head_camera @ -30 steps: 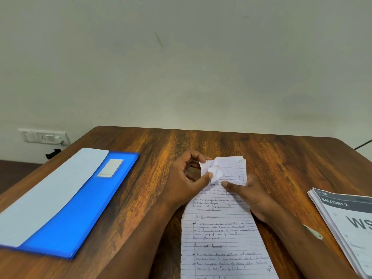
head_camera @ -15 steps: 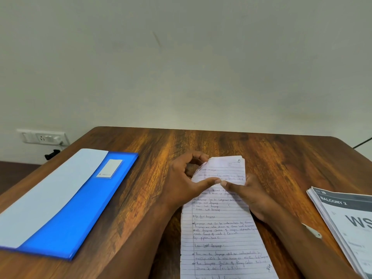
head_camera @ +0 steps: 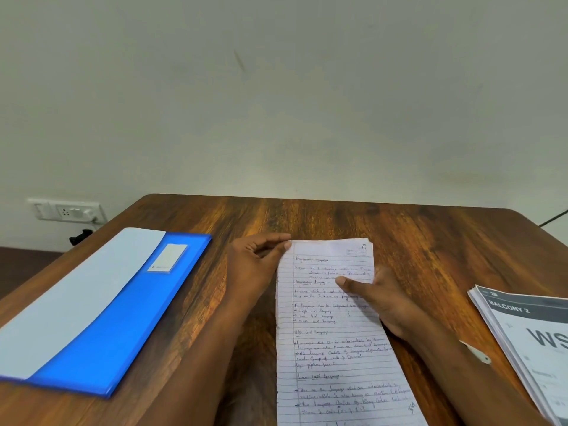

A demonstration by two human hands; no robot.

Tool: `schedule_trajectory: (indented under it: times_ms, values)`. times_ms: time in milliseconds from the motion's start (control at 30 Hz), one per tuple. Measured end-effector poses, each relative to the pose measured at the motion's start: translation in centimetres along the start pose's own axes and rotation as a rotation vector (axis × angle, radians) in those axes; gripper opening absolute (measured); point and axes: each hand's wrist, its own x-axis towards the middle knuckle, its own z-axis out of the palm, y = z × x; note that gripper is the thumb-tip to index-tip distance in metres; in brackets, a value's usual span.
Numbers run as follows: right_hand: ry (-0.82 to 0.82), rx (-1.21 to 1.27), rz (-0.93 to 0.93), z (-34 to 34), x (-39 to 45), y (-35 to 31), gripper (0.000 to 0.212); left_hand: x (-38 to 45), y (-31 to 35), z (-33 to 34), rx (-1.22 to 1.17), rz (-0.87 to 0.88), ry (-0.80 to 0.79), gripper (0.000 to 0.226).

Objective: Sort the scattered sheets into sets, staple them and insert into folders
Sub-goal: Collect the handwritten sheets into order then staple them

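A set of lined handwritten sheets (head_camera: 332, 342) lies lengthwise on the wooden table (head_camera: 430, 241) in front of me, its top-left corner now flat. My left hand (head_camera: 255, 269) has its fingers curled, and its fingertips pinch that top-left corner. My right hand (head_camera: 381, 299) holds the set's right edge, thumb on top of the page and fingers hidden under it. A blue folder (head_camera: 129, 327) lies at the left with a pale sheet (head_camera: 73, 299) on it. I see no stapler.
A stack of printed sheets (head_camera: 528, 342) headed "BALCONY 2" lies at the right edge. A small white object (head_camera: 478, 353) sits beside my right forearm. A wall socket (head_camera: 66, 210) is at the far left, and a dark cable (head_camera: 553, 217) at the far right.
The folded, crumpled top-left corner of the handwritten sheets has been smoothed flat. My left fingertips moved up to the corner's edge, and my right thumb slid right across the page.
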Motion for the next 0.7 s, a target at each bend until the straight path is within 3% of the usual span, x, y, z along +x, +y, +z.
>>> schedule_trajectory:
  times_ms: [167, 400, 567, 600, 700]
  values:
    - [0.003, 0.082, -0.033, 0.4, -0.2, -0.3, 0.029, 0.3, -0.5, -0.5, 0.069, -0.05, 0.031, 0.017]
    - [0.351, 0.156, -0.167, 0.4, 0.8, 0.2, 0.015, 0.7, -2.2, -0.2, -0.04, -0.202, 0.113, 0.02]
    - [0.491, 0.054, -0.264, 0.7, 1.4, 0.7, 0.013, 0.6, -2.4, 1.2, -0.426, -0.57, -0.174, 0.067]
    - [0.512, 0.024, -0.293, 0.8, 1.4, 0.9, 0.015, 0.3, -2.6, 1.5, -0.488, -0.609, -0.239, 0.067]
    - [0.546, -0.096, -0.388, 0.6, 1.2, 1.3, 0.024, -0.7, -2.6, 2.5, -0.535, -0.58, -0.302, 0.041]
